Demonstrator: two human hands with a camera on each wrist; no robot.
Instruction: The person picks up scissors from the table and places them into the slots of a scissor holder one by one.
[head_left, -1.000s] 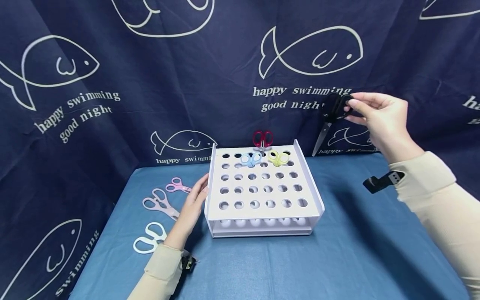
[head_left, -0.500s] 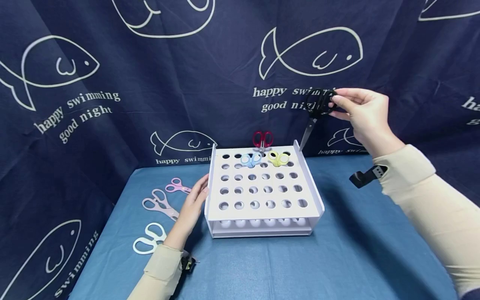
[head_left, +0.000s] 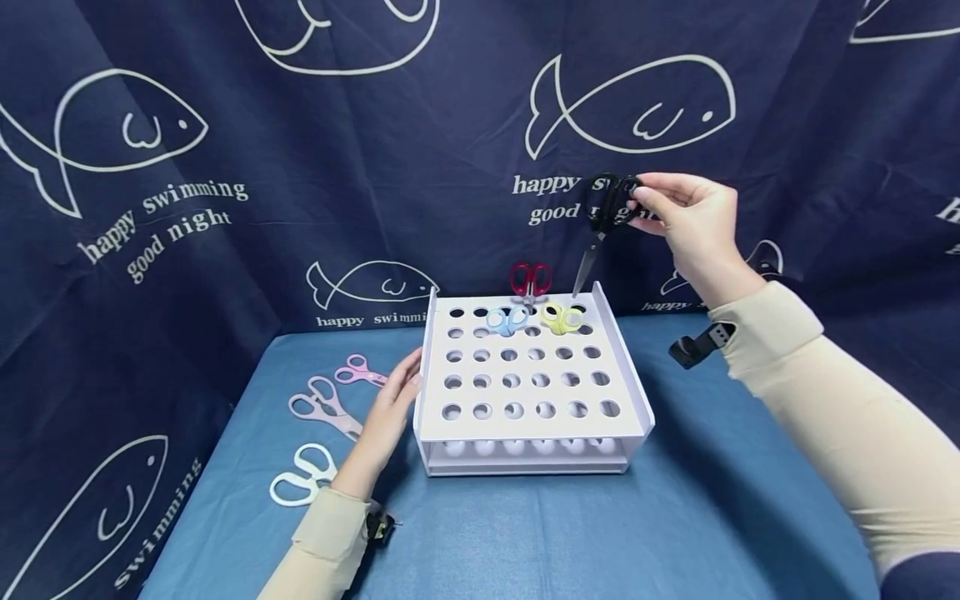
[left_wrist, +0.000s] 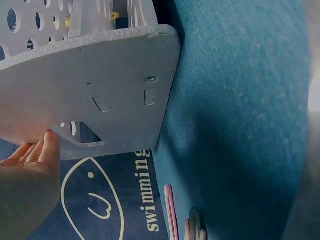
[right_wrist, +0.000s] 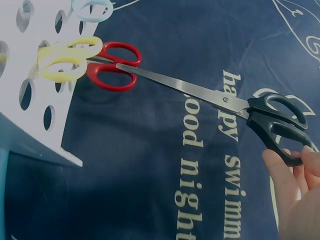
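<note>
My right hand [head_left: 697, 229] pinches one handle loop of a pair of black-handled scissors [right_wrist: 260, 114], blade slanting downward. In the head view the blade tip overlaps the back right of a white holed rack [head_left: 525, 428]. Red scissors [head_left: 530, 297], light blue scissors [head_left: 507, 326] and yellow scissors [head_left: 561, 326] stand in holes toward the rack's back, handles up. Against the rack's left side panel rests my left hand [head_left: 388, 410], with extended fingertips [left_wrist: 50, 141] by the panel's cutout.
Pink scissors [head_left: 365, 374], pale lilac scissors [head_left: 335, 415] and white scissors [head_left: 319, 477] lie on the blue cloth [head_left: 510, 533] left of the rack. Behind hangs a dark blue fish-print curtain [head_left: 450, 167].
My right hand has carried the black-handled scissors leftward, from right of the rack to over its back right part. My left hand has stayed at the rack's side.
</note>
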